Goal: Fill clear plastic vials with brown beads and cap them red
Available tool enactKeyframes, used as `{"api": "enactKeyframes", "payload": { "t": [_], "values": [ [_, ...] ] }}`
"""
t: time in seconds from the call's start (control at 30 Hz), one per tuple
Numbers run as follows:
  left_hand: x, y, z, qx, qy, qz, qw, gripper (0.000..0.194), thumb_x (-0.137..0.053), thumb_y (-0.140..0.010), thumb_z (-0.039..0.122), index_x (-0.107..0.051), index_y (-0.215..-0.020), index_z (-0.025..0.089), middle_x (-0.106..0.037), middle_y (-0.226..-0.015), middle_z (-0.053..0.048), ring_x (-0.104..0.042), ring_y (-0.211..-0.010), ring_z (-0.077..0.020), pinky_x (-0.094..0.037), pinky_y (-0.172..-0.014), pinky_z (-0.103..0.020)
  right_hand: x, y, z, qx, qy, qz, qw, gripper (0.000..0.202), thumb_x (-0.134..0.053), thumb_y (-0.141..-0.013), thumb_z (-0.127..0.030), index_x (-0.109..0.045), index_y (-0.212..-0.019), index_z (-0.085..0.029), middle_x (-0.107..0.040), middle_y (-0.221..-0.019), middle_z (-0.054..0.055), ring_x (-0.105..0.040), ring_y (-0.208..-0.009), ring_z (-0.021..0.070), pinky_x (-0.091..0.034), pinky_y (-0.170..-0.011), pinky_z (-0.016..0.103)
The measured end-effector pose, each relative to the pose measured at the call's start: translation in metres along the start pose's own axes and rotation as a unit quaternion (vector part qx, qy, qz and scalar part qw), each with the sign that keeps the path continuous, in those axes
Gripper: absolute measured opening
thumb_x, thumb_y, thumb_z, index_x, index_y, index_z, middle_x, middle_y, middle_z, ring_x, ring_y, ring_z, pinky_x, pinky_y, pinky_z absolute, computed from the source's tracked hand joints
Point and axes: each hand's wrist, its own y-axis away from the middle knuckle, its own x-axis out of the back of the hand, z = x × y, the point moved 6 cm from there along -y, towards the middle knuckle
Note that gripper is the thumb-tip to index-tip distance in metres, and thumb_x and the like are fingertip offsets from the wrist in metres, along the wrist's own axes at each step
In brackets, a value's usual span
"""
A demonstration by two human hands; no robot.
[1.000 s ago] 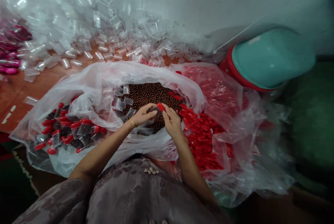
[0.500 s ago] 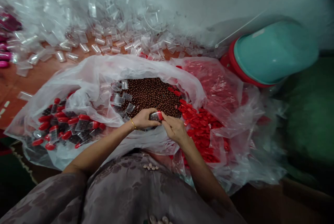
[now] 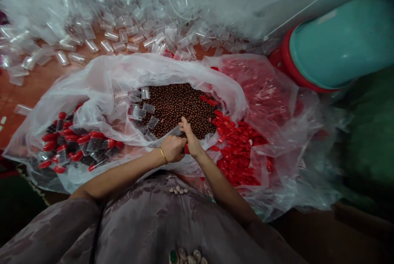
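My left hand (image 3: 174, 148), with a gold bangle at the wrist, is closed around a small clear jar, mostly hidden by the fingers. The jar's red cap (image 3: 186, 148) shows between my hands. Against that cap lies the palm of my right hand (image 3: 192, 140), its fingers stretched out. Both hands are at the near edge of a heap of small round brown balls (image 3: 175, 104) in a white plastic sheet (image 3: 107, 67). Clear empty jars (image 3: 149, 108) lie on the heap's left side. Loose red caps (image 3: 238, 149) are piled to the right.
Several filled, red-capped jars (image 3: 83, 139) lie on the sheet at left. Many empty clear jars (image 3: 106, 46) cover the back of the orange table (image 3: 12, 92) along the wall. A bag of red pieces (image 3: 252, 83) and a turquoise bucket (image 3: 335, 46) stand at right.
My right hand has gone from pinching the jar's red cap with its fingertips to laying its palm against it. Both hands and the jar have come slightly nearer my body; the view has shifted.
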Motion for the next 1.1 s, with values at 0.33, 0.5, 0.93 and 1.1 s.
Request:
{"api": "enactKeyframes", "payload": {
  "t": [0.33,0.5,0.93,1.1],
  "values": [
    [0.057,0.108,-0.133,0.243,-0.132,0.193,0.941,0.015,-0.052,-0.071,0.032,-0.055,-0.072,0.017,-0.06,-0.064,-0.002,-0.058,-0.065,-0.0174,-0.04,-0.065,-0.028,0.072,-0.072,-0.083,0.182,0.452,0.235,0.841,0.041,-0.045,-0.084,-0.038,-0.058,-0.114,-0.013,-0.054,-0.119,0.017,-0.043,-0.112,0.0292,-0.032,-0.094,0.047],
    [0.089,0.207,-0.206,0.439,-0.244,0.314,0.806,0.046,-0.052,-0.071,0.055,-0.056,-0.097,0.016,-0.061,-0.09,-0.007,-0.057,-0.089,-0.0276,-0.041,-0.074,-0.037,0.105,-0.098,-0.066,0.126,0.627,0.19,0.745,0.031,-0.049,-0.081,-0.027,-0.064,-0.102,-0.01,-0.058,-0.104,0.018,-0.045,-0.099,0.0305,-0.037,-0.081,0.044],
    [0.014,0.0,-0.131,0.307,-0.025,0.074,0.949,0.035,-0.043,-0.086,0.041,-0.059,-0.1,0.012,-0.063,-0.101,-0.015,-0.061,-0.093,-0.0253,-0.045,-0.071,-0.03,0.087,-0.011,0.007,0.245,0.55,0.119,0.79,0.051,-0.038,-0.069,-0.006,-0.054,-0.117,-0.013,-0.046,-0.13,0.013,-0.035,-0.125,0.0253,-0.032,-0.1,0.046],
    [0.011,-0.054,-0.139,0.31,0.182,0.015,0.933,0.038,-0.045,-0.084,0.043,-0.064,-0.079,0.012,-0.068,-0.074,-0.009,-0.063,-0.062,-0.0169,-0.043,-0.057,-0.024,0.098,0.001,0.01,0.01,0.529,0.239,0.814,0.044,-0.035,-0.088,-0.039,-0.055,-0.114,-0.009,-0.061,-0.102,0.018,-0.057,-0.097,0.0268,-0.044,-0.082,0.039]
  ]
}}
